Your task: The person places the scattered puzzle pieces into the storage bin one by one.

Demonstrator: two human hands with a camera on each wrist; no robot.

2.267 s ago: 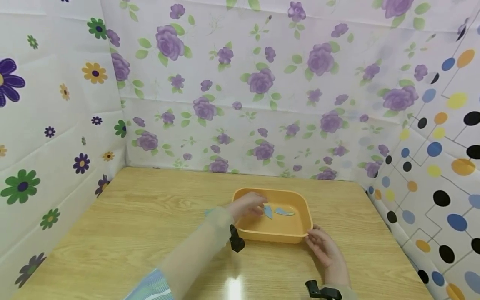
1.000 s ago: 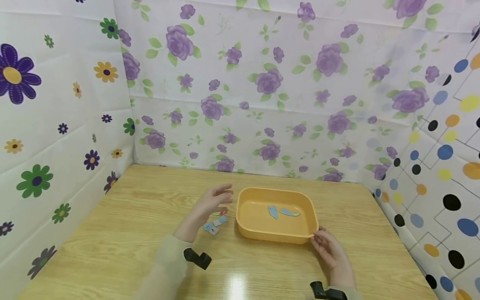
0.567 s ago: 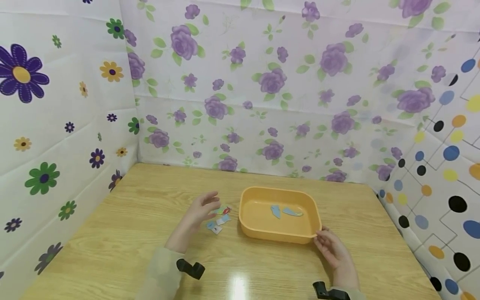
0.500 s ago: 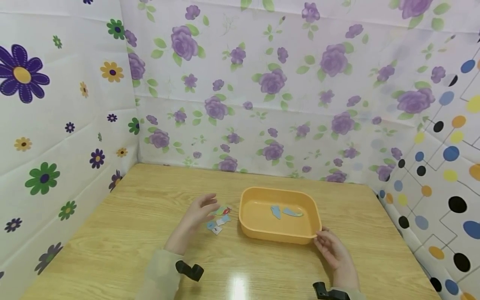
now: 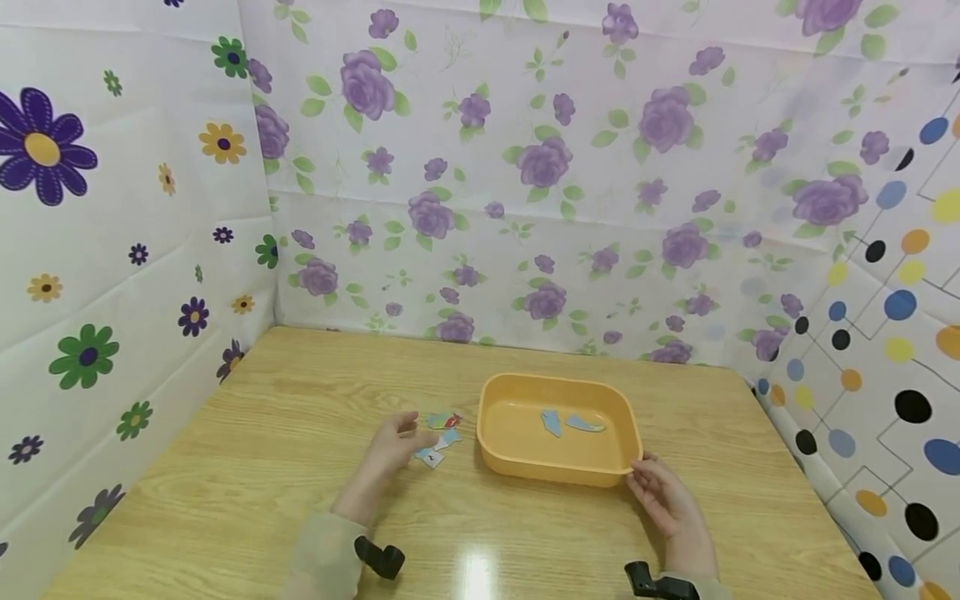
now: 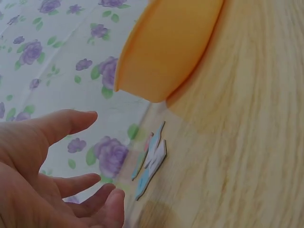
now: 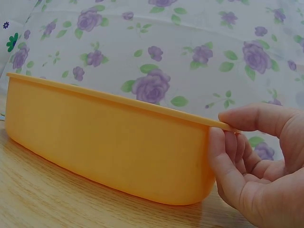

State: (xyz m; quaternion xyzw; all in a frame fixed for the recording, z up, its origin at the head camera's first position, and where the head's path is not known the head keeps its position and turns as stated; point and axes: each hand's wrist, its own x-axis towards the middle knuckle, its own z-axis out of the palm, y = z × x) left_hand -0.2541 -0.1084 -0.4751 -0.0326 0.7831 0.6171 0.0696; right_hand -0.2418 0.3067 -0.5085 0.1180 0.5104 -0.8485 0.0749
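Observation:
My right hand (image 5: 667,500) pinches the near right corner of an orange plastic tray (image 5: 558,468), thumb on the rim and fingers curled under it in the right wrist view. Two light blue flat puzzle-like pieces, a left one (image 5: 551,422) and a right one (image 5: 585,424), lie inside it. Left of the tray, several flat printed pieces lie on the table: a green and red one (image 5: 444,421), a pale blue one (image 5: 448,439) and a whitish one (image 5: 432,457). My left hand (image 5: 386,454) hovers beside them, fingers spread and holding nothing in the left wrist view.
The wooden table (image 5: 300,400) meets a back cloth (image 5: 480,208) printed with purple roses. Patterned cloths with flowers on the left (image 5: 150,275) and coloured dots on the right (image 5: 885,358) form side walls.
My left hand has come out of the tray, moved left and then lowered toward the loose pieces. Two blue pieces stay in the tray. My right hand keeps its hold on the corner.

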